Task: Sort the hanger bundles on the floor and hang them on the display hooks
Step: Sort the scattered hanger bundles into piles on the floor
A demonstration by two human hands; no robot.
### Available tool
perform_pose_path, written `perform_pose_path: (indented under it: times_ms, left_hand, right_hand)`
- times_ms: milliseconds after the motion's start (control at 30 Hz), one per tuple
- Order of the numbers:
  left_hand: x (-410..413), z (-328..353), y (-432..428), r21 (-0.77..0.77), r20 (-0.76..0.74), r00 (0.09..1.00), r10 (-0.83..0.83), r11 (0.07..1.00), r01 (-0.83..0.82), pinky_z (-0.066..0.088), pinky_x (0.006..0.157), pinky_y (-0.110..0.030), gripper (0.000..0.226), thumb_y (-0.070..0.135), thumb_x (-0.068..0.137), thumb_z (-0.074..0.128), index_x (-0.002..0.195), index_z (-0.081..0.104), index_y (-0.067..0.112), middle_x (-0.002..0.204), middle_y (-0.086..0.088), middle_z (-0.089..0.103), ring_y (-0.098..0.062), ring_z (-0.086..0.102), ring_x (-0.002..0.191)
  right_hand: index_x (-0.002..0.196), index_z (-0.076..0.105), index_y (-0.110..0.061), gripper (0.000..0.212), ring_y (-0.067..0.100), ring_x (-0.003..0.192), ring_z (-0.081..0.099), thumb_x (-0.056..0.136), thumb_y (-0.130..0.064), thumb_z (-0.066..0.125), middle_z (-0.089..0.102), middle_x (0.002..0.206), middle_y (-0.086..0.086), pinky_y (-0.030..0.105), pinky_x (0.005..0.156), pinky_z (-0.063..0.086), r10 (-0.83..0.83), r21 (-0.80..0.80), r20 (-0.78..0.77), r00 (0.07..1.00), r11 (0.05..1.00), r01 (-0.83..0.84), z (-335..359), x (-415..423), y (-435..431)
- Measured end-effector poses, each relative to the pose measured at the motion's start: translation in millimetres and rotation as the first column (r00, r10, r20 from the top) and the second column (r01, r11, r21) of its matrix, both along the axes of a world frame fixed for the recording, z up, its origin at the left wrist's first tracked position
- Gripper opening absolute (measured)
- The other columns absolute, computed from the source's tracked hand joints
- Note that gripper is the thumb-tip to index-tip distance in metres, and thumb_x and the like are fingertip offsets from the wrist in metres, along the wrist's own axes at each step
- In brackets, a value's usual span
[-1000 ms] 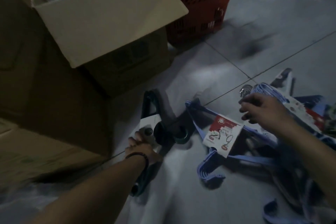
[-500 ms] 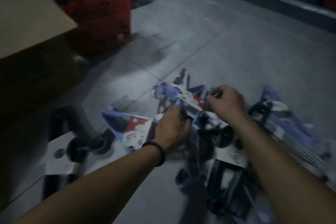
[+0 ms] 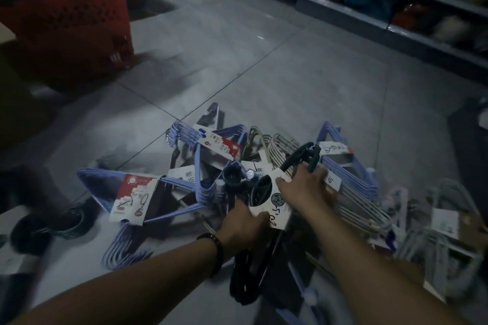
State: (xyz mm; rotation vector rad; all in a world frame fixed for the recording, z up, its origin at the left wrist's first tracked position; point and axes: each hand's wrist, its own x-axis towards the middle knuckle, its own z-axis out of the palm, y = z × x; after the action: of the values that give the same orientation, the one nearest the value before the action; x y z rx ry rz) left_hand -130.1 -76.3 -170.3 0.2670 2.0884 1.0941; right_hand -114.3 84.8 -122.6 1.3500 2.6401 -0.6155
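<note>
Floor [image 3: 264, 60]: grey tiles, smooth and a little shiny, with thin dark joints.
Shelves [image 3: 396, 16]: long store racks along the top right, full of blurred goods, well apart from the hands.
Red basket [image 3: 66, 29]: plastic with perforated walls and a dark rim, standing at the upper left, away from the pile.
Hanger bundles [image 3: 200, 166]: a tangled pile on the floor in the middle, each pack tied with a paper label.
Blue bundle [image 3: 179, 182]: thin coated wire triangles with a red and white label, lying left of the hands.
Pale bundle [image 3: 364, 208]: whitish wire hangers, just right of the right wrist, partly covered by it.
Black bundle [image 3: 250, 272]: thick dark plastic, under both hands and on top of the pile.
White card [image 3: 274, 203]: flat paper with a round stamp, on the black bundle between the hands.
Right hand [image 3: 303, 187]: lies over the card with the thumb stretched out and the fingers bent at the dark hooks; I cannot tell if they close round them.
Left hand [image 3: 243, 221]: grips the black bundle at the card's lower edge, thumb on top.
Wristband [image 3: 215, 250]: dark beads on the left wrist.
</note>
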Motion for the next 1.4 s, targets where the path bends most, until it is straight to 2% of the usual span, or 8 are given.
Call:
perform_pose_path:
  times_ms: [200,433,733,833,967,1067,1200,1400]
  left_hand:
    - [-4,14,-1,0.302,0.185,0.972,0.147,0.932,-0.199,0.066,0.08,-0.045,0.03,0.033,0.087,0.083,0.107,0.076,0.012,0.095,-0.004,0.081,-0.021,0.079,0.085]
    - [-40,86,-15,0.612,0.487,0.873,0.015,0.707,-0.354,0.063,0.066,-0.044,0.036,0.016,0.102,0.065,0.135,0.053,0.013,0.1,-0.014,0.08,-0.035,0.077,0.089]
    - [-101,142,-101,0.578,-0.313,0.893,0.325,0.811,-0.092,0.065,0.084,-0.05,0.067,0.028,0.069,0.096,0.125,0.06,0.038,0.122,0.007,0.072,-0.022,0.077,0.099]
    - [-114,153,-139,0.458,-0.444,0.876,0.186,0.888,0.044,0.064,0.081,-0.044,0.061,0.026,0.081,0.088,0.133,0.061,0.045,0.12,0.008,0.075,-0.02,0.075,0.09]
    - [-146,162,-195,0.532,-0.188,0.97,0.155,0.846,-0.032,0.06,0.081,-0.037,0.034,0.007,0.098,0.066,0.125,0.074,0.027,0.125,-0.001,0.076,-0.027,0.074,0.095]
    - [-176,160,-233,0.509,-0.093,0.897,0.432,0.795,-0.33,0.06,0.071,-0.035,0.01,0.016,0.098,0.07,0.107,0.07,0.012,0.114,-0.01,0.074,-0.025,0.069,0.078]
    - [-202,145,-277,0.3,0.141,0.892,0.428,0.841,-0.451,0.061,0.072,-0.038,0.047,0.059,0.094,0.067,0.107,0.068,0.014,0.098,-0.007,0.072,-0.023,0.069,0.077]
    - [-203,95,-351,0.337,0.345,0.836,0.426,0.776,-0.534,0.046,0.112,-0.062,0.071,0.042,0.092,0.074,0.139,0.056,-0.009,0.132,-0.03,0.066,-0.043,0.066,0.112]
  right_hand:
    - [0.119,0.061,-0.018,0.042,0.033,0.111,0.055,0.09,-0.048,0.064,0.042,0.142,0.02,0.038,0.09,0.049,-0.146,-0.187,-0.124,0.981,0.975,0.121,-2,3,5]
    - [0.105,0.068,-0.03,0.061,0.03,0.087,0.071,0.064,-0.074,0.061,0.059,0.12,0.01,0.044,0.078,0.063,-0.198,-0.218,-0.416,0.888,0.969,0.114,61,-24,6]
    - [0.122,0.07,-0.023,0.043,0.03,0.109,0.073,0.08,-0.031,0.078,0.078,0.114,0.006,0.047,0.095,0.058,-0.069,-0.46,-0.84,0.538,0.616,-0.64,113,-88,-126]
    - [0.113,0.071,-0.024,0.046,0.017,0.098,0.074,0.076,-0.049,0.084,0.077,0.105,-0.003,0.036,0.085,0.057,0.067,-0.29,-0.861,0.504,0.751,-0.593,120,-102,-156]
    - [0.102,0.075,-0.023,0.024,0.013,0.084,0.072,0.087,-0.042,0.079,0.077,0.091,-0.008,0.03,0.074,0.056,0.071,-0.268,-0.809,0.583,0.839,-0.474,116,-108,-177]
    - [0.093,0.076,-0.008,0.016,0.018,0.068,0.075,0.091,-0.024,0.074,0.078,0.076,0.001,0.027,0.057,0.055,-0.155,-0.527,-0.788,0.595,0.671,-0.522,102,-109,-202]
    - [0.099,0.078,-0.008,0.026,0.029,0.087,0.078,0.094,-0.032,0.07,0.081,0.091,0.01,0.041,0.075,0.061,-0.225,-0.662,-0.719,0.657,0.507,-0.551,76,-117,-265]
    - [0.113,0.073,-0.002,0.035,0.017,0.069,0.076,0.102,-0.034,0.065,0.079,0.079,0.002,0.031,0.061,0.061,-0.192,-0.857,-0.51,0.838,0.2,-0.476,32,-129,-343]
